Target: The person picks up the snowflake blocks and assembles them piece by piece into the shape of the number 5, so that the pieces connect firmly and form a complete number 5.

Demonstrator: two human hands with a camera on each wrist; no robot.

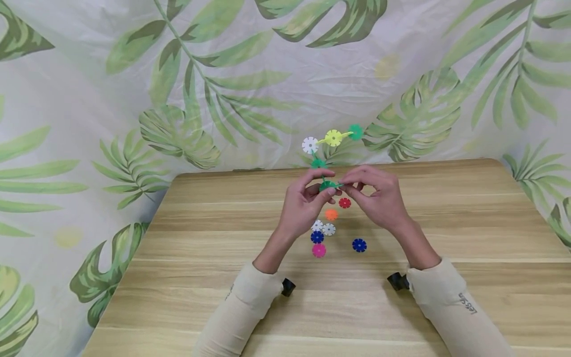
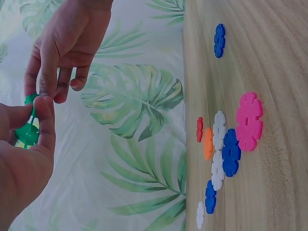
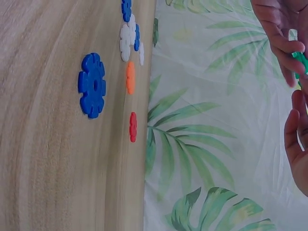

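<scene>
Left hand (image 1: 301,206): pinched a chain's (image 1: 333,138) green disc (image 1: 327,186).
Right hand (image 1: 379,193): pinched a second green disc (image 1: 341,185).
Loose discs (image 1: 317,237): lay flat toward the table's (image 1: 214,297) far edge.

Both hands (image 1: 298,206) (image 1: 382,197) raised, pinching close together

Cream left sleeve (image 1: 241,312), matching right sleeve (image 1: 455,297), and there, stubby black fittings (image 1: 288,287) beside both cuffs (image 1: 265,281)! Dark lettering (image 1: 467,303) rides the right; the left's faint marking (image 1: 229,292) is too small to read.

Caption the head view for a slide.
Left fingers and right fingers hold a multicoloured disc chain over the table, where loose discs lie.
</scene>
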